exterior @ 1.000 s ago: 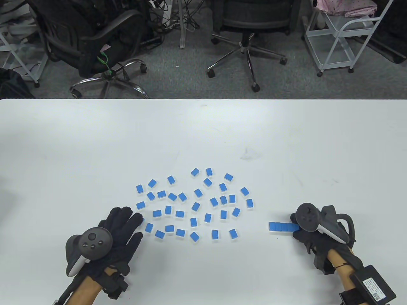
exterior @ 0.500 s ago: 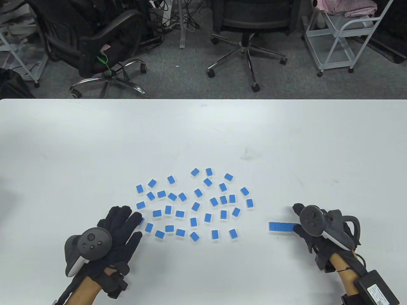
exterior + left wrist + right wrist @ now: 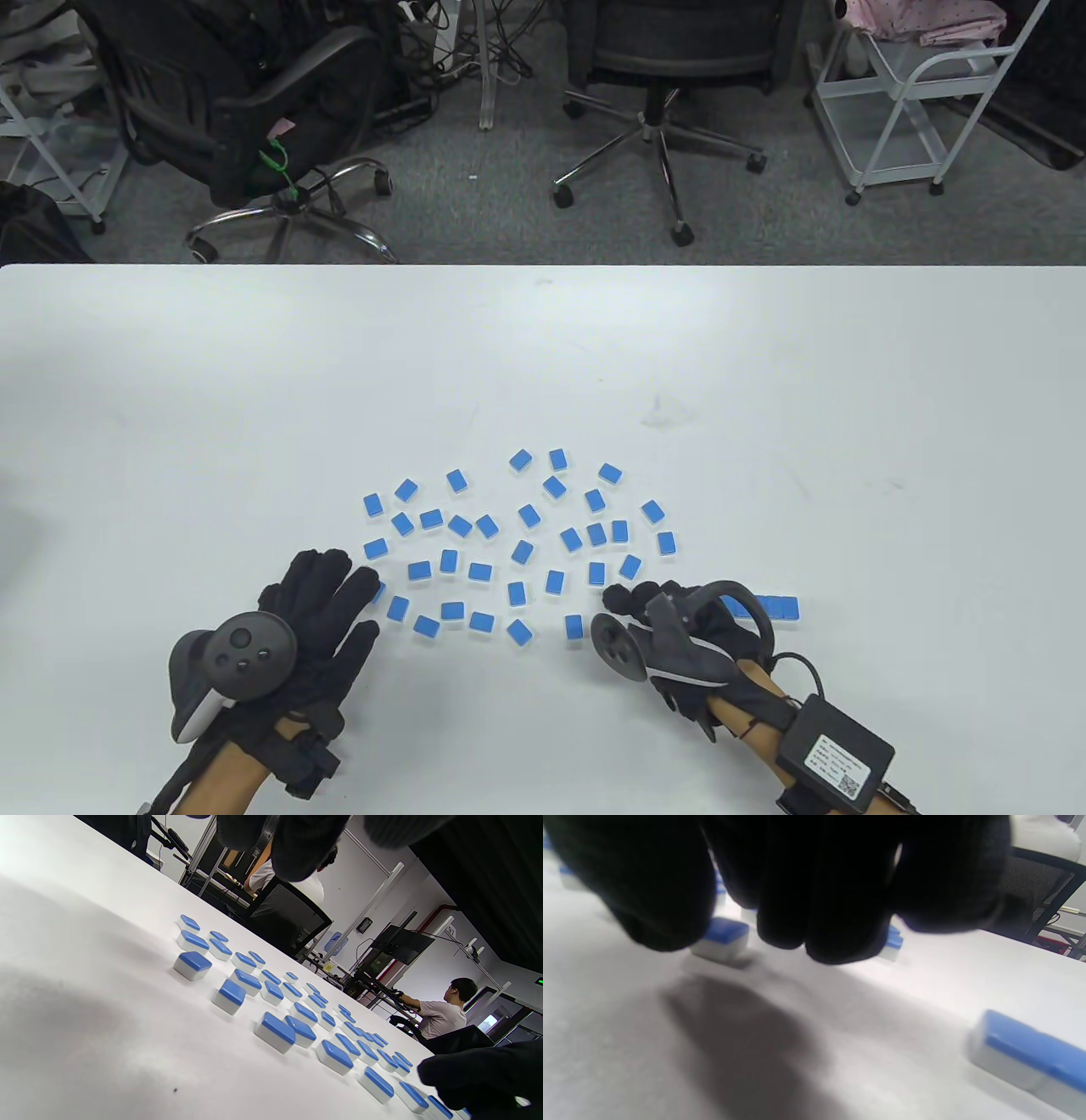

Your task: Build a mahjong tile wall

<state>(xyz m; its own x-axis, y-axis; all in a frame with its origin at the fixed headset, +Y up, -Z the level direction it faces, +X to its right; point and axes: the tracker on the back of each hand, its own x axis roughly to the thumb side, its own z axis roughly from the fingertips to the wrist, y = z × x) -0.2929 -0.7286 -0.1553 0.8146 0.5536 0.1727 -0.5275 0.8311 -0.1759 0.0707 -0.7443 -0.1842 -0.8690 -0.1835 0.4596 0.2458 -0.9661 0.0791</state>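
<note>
White bench fills the lower frame, office chairs behind it. Loose blue mahjong tiles lie scattered at lower centre; a short tile row sits to their right. My left grip rests flat, fingers straight, holding nothing. My right grip hovers, fingers curled, between the scatter and the row; I cannot tell if it holds a tile.

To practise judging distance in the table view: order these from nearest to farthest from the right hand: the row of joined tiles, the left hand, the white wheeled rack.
Measured from the right hand:
1. Row of joined tiles: just to its right, partly hidden behind the tracker.
2. Left hand: across the scattered tiles, at the table's near left.
3. White wheeled rack: on the floor beyond the table, far right.
</note>
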